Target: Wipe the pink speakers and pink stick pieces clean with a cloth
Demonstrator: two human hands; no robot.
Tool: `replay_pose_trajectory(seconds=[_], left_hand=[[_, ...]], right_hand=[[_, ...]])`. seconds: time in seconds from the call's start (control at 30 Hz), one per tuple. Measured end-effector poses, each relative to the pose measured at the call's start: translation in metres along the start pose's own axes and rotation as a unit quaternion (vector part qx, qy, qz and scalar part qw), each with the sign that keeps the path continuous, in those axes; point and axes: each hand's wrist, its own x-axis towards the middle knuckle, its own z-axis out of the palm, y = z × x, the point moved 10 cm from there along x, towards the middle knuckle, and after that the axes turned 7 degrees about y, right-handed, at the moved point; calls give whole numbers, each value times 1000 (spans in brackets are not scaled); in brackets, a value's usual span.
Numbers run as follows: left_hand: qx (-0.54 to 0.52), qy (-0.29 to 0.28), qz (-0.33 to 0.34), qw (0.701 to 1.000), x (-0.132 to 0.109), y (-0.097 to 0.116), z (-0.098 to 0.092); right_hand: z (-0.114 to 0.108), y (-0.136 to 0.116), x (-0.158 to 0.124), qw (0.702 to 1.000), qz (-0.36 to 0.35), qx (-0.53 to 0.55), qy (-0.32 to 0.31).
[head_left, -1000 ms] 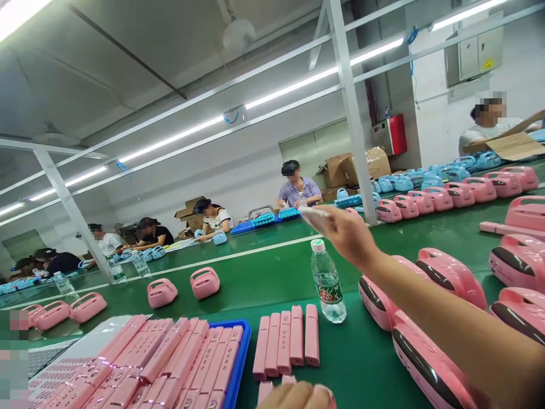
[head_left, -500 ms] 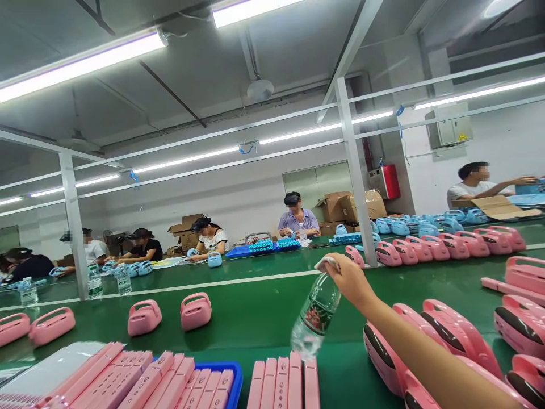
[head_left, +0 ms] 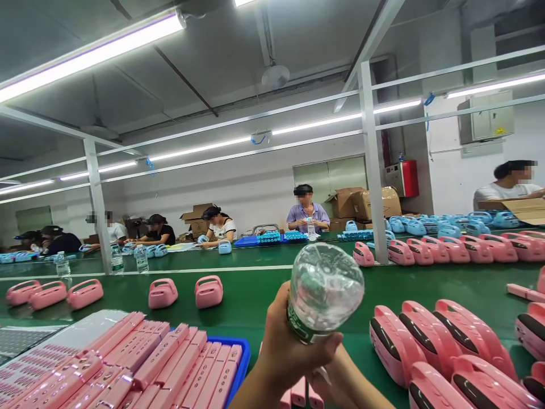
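Observation:
My left hand [head_left: 283, 335] is wrapped round a clear plastic bottle [head_left: 327, 278] with a green label. The bottle is tilted, its base turned up towards me and its neck pointing down, hidden behind the hand. My right hand [head_left: 321, 383] is below it, close to the neck end and partly covered by the left hand. A bit of white tissue [head_left: 322, 373] shows at the right hand's fingers; whether they also touch the bottle is hidden. Just beneath the hands lie several pink strip-shaped parts [head_left: 298, 392].
A blue tray [head_left: 244, 355] heaped with pink strips stands at left. Pink handled cases [head_left: 395, 346] line the right; more [head_left: 208, 291] stand on the green table [head_left: 251, 295]. A metal post [head_left: 374, 170] rises beyond. Co-workers [head_left: 307, 213] sit opposite.
The bottle, hanging from my right hand, has come nearer and turned base up. My left hand has come into view and grasped it; the right hand has moved down. The view has shifted left.

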Motion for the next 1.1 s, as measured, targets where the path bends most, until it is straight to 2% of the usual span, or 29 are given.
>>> replay_pose_trajectory(seconds=[0.1, 0.2, 0.3, 0.4, 0.57, 0.77, 0.83, 1.0, 1.1], left_hand=[[-90, 28, -61, 994, 4, -5, -2], [-163, 70, -99, 979, 6, -5, -11], [-206, 96, -87, 970, 12, 6, -17], [-222, 82, -70, 969, 16, 19, -13], [-231, 51, -91, 967, 14, 17, -3], [-214, 19, -92, 972, 7, 11, 3], [-209, 24, -105, 972, 3, 4, 4], [-181, 23, -108, 977, -8, -10, 9], [-187, 8, -139, 972, -17, -19, 13]], right_hand=[[-2, 17, -11, 990, 98, 95, 32], [-4, 21, -18, 971, 172, 158, 49], [-5, 23, -24, 958, 209, 188, 48], [-8, 30, -30, 950, 233, 202, 50], [-6, 36, -35, 942, 238, 234, 44], [-9, 29, -41, 936, 242, 249, 53], [-13, 27, -43, 938, 243, 242, 59], [-18, 24, -45, 954, 224, 188, 67], [-27, 10, -36, 977, 170, 111, 68]])
